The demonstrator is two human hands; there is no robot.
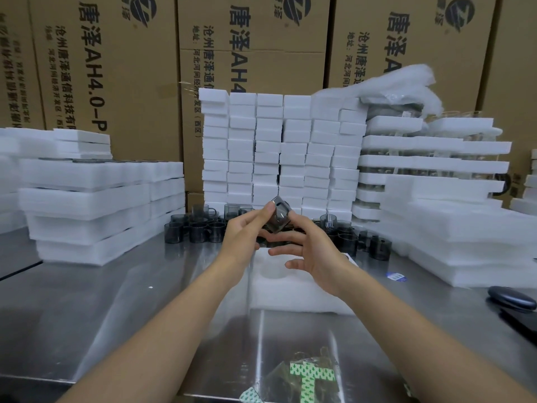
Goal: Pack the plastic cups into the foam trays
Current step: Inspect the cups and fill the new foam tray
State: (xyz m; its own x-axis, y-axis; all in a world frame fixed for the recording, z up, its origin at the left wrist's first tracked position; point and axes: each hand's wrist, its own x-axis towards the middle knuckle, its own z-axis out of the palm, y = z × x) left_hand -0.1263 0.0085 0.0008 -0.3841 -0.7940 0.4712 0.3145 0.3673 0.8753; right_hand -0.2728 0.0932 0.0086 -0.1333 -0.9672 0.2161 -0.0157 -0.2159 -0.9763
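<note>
1. I see both hands raised over the steel table [122,301], sharing one smoky grey plastic cup [279,212].
2. Left hand [245,234]: gripping the cup, thumb on its upper left side and fingers curled behind it.
3. Right hand [309,248]: also on the cup, with the thumb on its right side and the index finger under it. The other fingers are spread straight and hold nothing.
4. The cup is tilted, in the air, clear of the table. It sits above the far edge of the foam tray [296,298].
5. The tray lies flat on the table just below the hands. I can see one round recess, and nothing is in it.
6. Loose cups [203,226] stand on the table behind the hands, left and right of them, some with handles.
7. Foam stacks: a left stack [96,205], a centre wall of blocks [282,152] and a right stack [453,228].
8. Cardboard boxes [110,68] printed with text stand behind all of it.
9. On the right edge of the table lies a dark oval object [511,298]; I can't tell what it is. Green-and-white tape [312,376] lies at the near edge.
</note>
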